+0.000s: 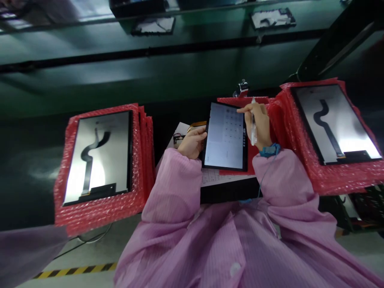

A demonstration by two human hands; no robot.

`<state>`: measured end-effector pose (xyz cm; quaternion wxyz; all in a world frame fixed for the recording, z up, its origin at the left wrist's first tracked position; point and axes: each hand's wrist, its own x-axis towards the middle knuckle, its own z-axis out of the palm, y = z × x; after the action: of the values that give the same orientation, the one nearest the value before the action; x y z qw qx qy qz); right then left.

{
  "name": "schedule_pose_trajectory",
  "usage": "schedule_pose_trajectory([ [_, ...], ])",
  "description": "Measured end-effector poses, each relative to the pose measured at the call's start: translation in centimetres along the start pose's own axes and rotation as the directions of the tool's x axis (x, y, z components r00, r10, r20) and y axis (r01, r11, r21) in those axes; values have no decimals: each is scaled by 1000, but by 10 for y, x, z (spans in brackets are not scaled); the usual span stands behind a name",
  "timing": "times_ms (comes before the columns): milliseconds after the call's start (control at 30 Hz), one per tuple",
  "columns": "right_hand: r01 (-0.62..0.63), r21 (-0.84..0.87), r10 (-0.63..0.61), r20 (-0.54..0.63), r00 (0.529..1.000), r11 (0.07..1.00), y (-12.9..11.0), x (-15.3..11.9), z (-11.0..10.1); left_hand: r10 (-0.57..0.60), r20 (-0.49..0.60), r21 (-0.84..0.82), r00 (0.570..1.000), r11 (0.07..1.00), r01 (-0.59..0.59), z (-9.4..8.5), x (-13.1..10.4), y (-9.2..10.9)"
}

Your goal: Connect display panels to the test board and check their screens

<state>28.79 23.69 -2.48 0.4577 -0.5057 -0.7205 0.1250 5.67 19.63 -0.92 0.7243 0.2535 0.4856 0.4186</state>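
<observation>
A lit screen panel [225, 138] with rows of small icons lies tilted in front of me, over a red sheet and white papers. My left hand [193, 143] grips its left edge between thumb and fingers. Over its upper right part, my right hand [258, 124] holds a clear pen-like tool [253, 126] against the palm, the index finger stretched out to the screen. A blue wrist strap [270, 150] with a thin cord is on my right wrist.
Stacks of red bubble wrap stand at left [61, 192] and right [330, 178], each topped by a display panel with a dark ribbon cable. A small metal item [241, 88] sits behind the screen. A dark bar [180, 49] crosses behind.
</observation>
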Motion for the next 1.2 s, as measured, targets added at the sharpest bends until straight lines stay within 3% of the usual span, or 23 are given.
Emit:
schedule_pose_trajectory([
  [300, -57, 49, 53, 76, 996, 997, -8, -21, -15, -22, -30, 1, 999, 1000, 22, 5, -3, 4],
  [533, -34, 94, 7, 278, 961, 995, -10, -26, -17, -44, -43, -1, 998, 999, 44, 7, -5, 6],
  [600, -17, 98, -8, 253, 968, 995, -10, -26, -17, -28, -26, 10, 999, 1000, 28, 4, -3, 4],
  [767, 7, 111, -13, 52, 999, 994, -5, -21, -11, -12, -26, 15, 1000, 1000, 12, 0, 0, 1],
  [833, 43, 122, -53, 74, 996, 992, 1, -18, -3, -17, -28, 14, 999, 1000, 18, 1, 0, 1],
  [967, 51, 84, -70, 249, 966, 995, 9, -12, 14, -32, -23, 3, 999, 999, 32, 4, -1, 2],
  [1033, 55, 46, -65, 261, 963, 997, 8, -12, 16, -32, -30, 7, 999, 999, 33, 4, -2, 2],
  [1200, 63, 67, -67, 52, 996, 996, -4, -16, 0, -20, -26, 26, 999, 999, 21, 1, -1, 2],
])
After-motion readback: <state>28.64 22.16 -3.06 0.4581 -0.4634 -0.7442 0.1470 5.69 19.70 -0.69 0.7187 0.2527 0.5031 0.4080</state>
